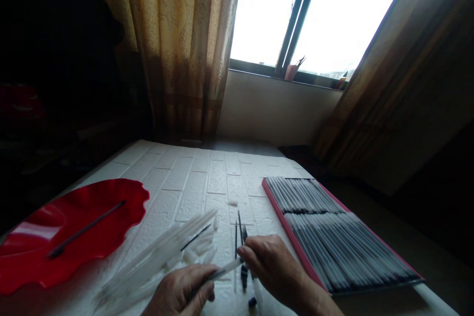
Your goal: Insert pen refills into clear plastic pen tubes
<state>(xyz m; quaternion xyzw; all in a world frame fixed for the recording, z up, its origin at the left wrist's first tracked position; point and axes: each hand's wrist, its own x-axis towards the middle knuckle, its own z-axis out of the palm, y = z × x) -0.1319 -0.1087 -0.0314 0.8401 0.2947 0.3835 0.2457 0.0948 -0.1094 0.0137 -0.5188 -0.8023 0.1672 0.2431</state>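
Note:
My left hand [185, 289] is closed round a slim translucent pen barrel [227, 268] with a dark lower part. At the barrel's upper end, the thumb and fingers of my right hand [272, 259] pinch it; exactly what lies between those fingertips is hidden. Just beyond and beneath my right hand lie thin dark pen refills [236, 237]. Small black pen caps [244, 277] are on the table between my hands. Beside my left hand is a heap of long, whitish, translucent tubes [159, 252], with shorter white pieces [202, 247] and one dark refill on it.
A red scalloped dish [122, 229] at the left holds one dark pen [89, 227]. To the right, a red-edged box [274, 207] is filled with two rows of pens [344, 247]. The white brick-patterned table [192, 177] reaches toward the window and curtains [185, 49].

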